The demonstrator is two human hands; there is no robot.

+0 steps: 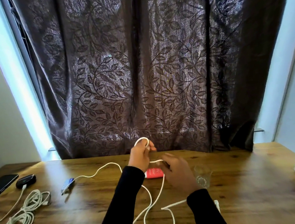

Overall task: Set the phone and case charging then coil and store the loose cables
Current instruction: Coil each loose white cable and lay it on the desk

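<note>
**White cable half coiled above the table**

Wood runs under everything: the table [237, 184] carries the whole job, backed by a dark leaf-patterned curtain [139, 68]. At its far left edge lies the phone [2, 184], with the black case [26, 181] just beside it; a lead meets the case's near end, which suggests the charging is set, though the phone's own plug cannot be made out. Nearer the person, two pale coils [25, 211] lie touching, apparently already wound and awaiting storage.

The loose white cable [150, 196] wanders across the middle, from a small blue item [67, 184] up to the hands and back down in a slack loop. A red packet [154, 172] and a clear glass [203, 175] sit behind the wrists.

The left hand [141, 156] is raised off the table, fingers curled round a small first loop, likely so that turns can stack there. The right hand [179, 173] is blurred; its fingers seem bent round the run feeding that loop, but the grip cannot be told for sure.
</note>
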